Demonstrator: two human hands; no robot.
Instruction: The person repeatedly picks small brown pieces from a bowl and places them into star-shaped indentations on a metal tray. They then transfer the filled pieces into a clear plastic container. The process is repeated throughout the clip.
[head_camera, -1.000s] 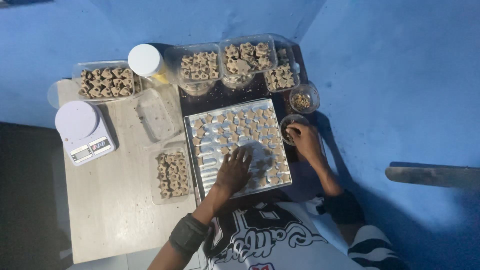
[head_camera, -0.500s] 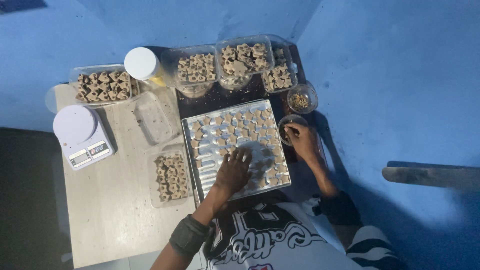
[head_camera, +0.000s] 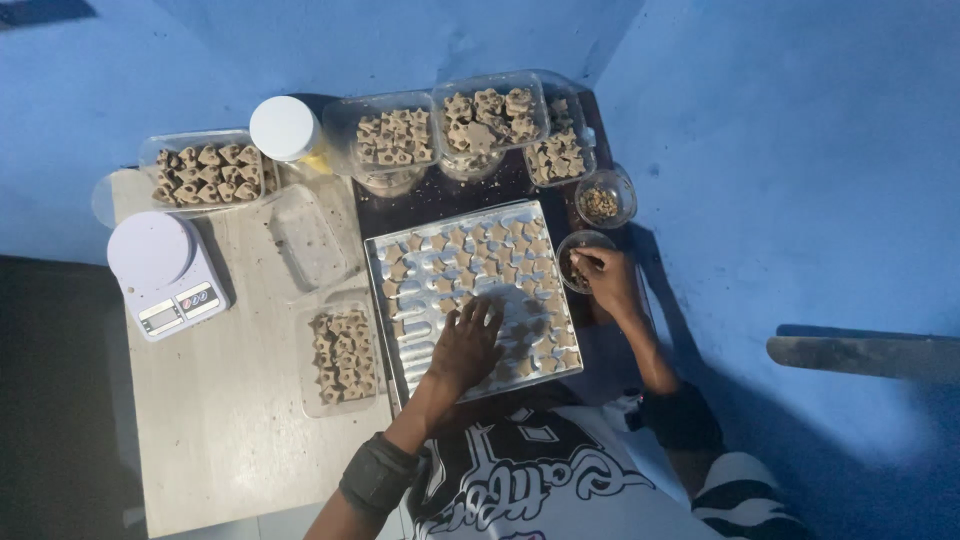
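A metal baking tray (head_camera: 385, 252) lies in front of me, covered with rows of small star-shaped dough pieces (head_camera: 452, 240). My left hand (head_camera: 466, 342) rests flat on the tray's near middle, fingers spread over the pieces. My right hand (head_camera: 606, 280) is at a small clear bowl (head_camera: 574, 245) just right of the tray, fingertips pinched inside it; what they hold is too small to tell. A second small bowl (head_camera: 604, 196) with brown bits sits just beyond it.
Several clear plastic boxes of stacked dough shapes (head_camera: 205, 172) (head_camera: 396, 135) (head_camera: 490, 112) line the table's far edge, another (head_camera: 342, 352) sits left of the tray. A white kitchen scale (head_camera: 165, 265), a white-lidded jar (head_camera: 285, 130) and an empty clear lid (head_camera: 308, 238) stand on the left. Blue walls surround the table.
My left hand has slid slightly toward the tray's near edge. My right hand has stayed at the small bowl.
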